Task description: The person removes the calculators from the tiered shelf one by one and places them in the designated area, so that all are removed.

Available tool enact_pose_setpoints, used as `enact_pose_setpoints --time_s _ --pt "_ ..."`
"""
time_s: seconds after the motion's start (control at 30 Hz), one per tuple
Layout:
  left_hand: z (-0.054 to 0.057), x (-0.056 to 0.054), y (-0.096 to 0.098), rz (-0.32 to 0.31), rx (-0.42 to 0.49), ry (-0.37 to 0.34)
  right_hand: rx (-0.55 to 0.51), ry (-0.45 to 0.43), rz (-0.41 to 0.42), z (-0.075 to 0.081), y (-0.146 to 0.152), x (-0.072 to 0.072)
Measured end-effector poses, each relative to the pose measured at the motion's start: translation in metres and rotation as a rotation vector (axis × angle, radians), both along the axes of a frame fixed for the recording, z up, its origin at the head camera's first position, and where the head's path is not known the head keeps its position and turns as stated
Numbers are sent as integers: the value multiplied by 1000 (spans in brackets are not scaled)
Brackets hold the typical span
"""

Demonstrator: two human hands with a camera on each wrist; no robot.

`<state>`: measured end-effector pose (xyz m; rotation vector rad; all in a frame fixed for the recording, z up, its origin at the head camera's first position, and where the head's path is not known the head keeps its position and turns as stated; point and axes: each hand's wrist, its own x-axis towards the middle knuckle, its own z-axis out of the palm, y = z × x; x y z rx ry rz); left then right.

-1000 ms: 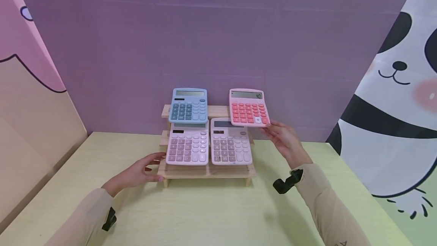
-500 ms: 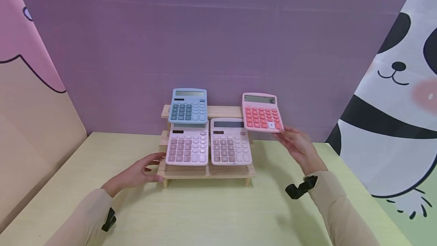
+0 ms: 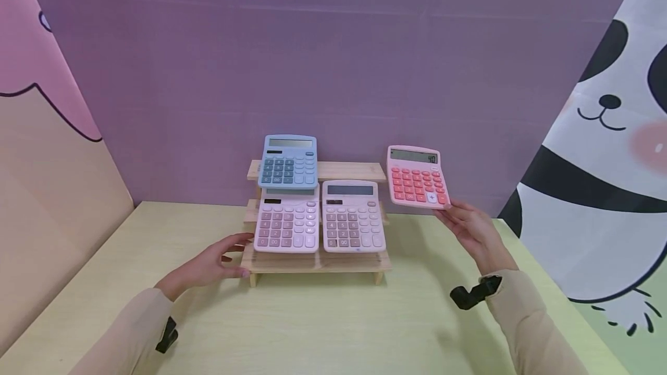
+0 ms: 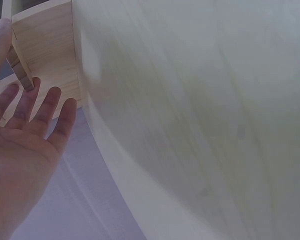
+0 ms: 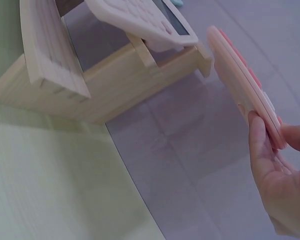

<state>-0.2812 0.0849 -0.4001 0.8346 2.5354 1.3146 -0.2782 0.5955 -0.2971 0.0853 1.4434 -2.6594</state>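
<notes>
My right hand (image 3: 471,230) pinches a pink calculator (image 3: 417,177) by its lower right corner, thumb over the keys and fingers behind. It is held in the air to the right of a tiered wooden stand (image 3: 323,264), and its display reads 40. At the stand's left end, my left hand (image 3: 205,262) holds the lowest shelf between thumb and fingers, as the left wrist view shows. A blue calculator (image 3: 288,161) leans on the top tier. Two pale pink calculators, one on the left (image 3: 286,221) and one on the right (image 3: 354,219), stand on the tiers below.
The stand rests on a pale wooden table (image 3: 323,328), against a purple backdrop (image 3: 333,62). A panda panel (image 3: 599,190) rises at the right, and a pink and beige panel (image 3: 47,149) on the left. The stand's top shelf (image 3: 354,171) shows bare wood right of the blue calculator.
My right hand has carried the pink calculator away from the top tier, to the right and slightly down. The left hand and the other calculators have stayed where they were.
</notes>
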Motion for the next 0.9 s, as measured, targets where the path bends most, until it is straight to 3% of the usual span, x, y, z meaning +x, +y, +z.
enact_pose_setpoints --time_s 0.3,0.9 --pt "0 0 0 5 -5 1 34 -24 -19 -9 13 -1" --pt "-1 -1 1 10 0 -10 142 -120 -11 -49 29 -11"
